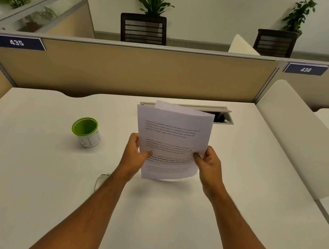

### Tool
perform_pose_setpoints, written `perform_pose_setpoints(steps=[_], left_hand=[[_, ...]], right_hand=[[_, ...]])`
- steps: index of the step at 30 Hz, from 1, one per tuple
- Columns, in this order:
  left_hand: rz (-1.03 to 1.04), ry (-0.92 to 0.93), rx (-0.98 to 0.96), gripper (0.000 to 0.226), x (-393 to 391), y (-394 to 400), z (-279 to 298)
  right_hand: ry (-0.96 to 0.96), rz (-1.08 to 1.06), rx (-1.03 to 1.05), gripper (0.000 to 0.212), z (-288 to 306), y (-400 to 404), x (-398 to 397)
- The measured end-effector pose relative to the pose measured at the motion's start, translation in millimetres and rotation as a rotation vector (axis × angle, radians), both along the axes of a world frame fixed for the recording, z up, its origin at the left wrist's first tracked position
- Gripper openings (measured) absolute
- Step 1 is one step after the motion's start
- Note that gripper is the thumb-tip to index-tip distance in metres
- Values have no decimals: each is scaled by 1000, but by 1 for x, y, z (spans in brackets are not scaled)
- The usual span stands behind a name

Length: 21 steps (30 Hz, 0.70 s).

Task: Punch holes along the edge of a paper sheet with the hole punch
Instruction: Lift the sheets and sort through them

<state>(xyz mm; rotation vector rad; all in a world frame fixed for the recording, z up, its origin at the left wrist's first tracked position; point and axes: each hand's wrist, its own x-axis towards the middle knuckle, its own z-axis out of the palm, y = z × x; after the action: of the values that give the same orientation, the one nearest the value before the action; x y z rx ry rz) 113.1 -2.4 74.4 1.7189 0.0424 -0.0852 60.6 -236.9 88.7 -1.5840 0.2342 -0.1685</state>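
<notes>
Printed paper sheets [172, 133] are held upright above the white desk [34, 172], with a second sheet peeking out behind the front one. My left hand [135, 153] grips their lower left edge, thumb on the front. My right hand [209, 164] grips the lower right edge the same way. A small grey-white object with a metal part [101, 180], possibly the hole punch, lies on the desk and is mostly hidden behind my left forearm.
A green-lined white cup [86, 132] stands on the desk to the left of the sheets. An open cable tray [220, 115] sits in the desk behind them. A tan partition [124, 70] closes the back, a white divider [291, 132] the right.
</notes>
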Motion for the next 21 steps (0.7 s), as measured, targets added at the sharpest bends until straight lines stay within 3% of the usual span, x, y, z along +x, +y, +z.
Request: perform_pose_setpoints(steps=[6, 12, 17, 21], left_hand=[[40, 11, -58, 82, 9, 1, 7], [-108, -62, -123, 52, 11, 6, 13], [-90, 17, -74, 39, 10, 4, 10], [-46, -26, -35, 30, 9, -1, 20]], right_hand=[[-68, 76, -104, 30, 11, -3, 2], [-74, 97, -172, 45, 14, -6, -1], [-49, 9, -143, 36, 9, -8, -1], [-20, -13, -84, 33, 11, -8, 2]])
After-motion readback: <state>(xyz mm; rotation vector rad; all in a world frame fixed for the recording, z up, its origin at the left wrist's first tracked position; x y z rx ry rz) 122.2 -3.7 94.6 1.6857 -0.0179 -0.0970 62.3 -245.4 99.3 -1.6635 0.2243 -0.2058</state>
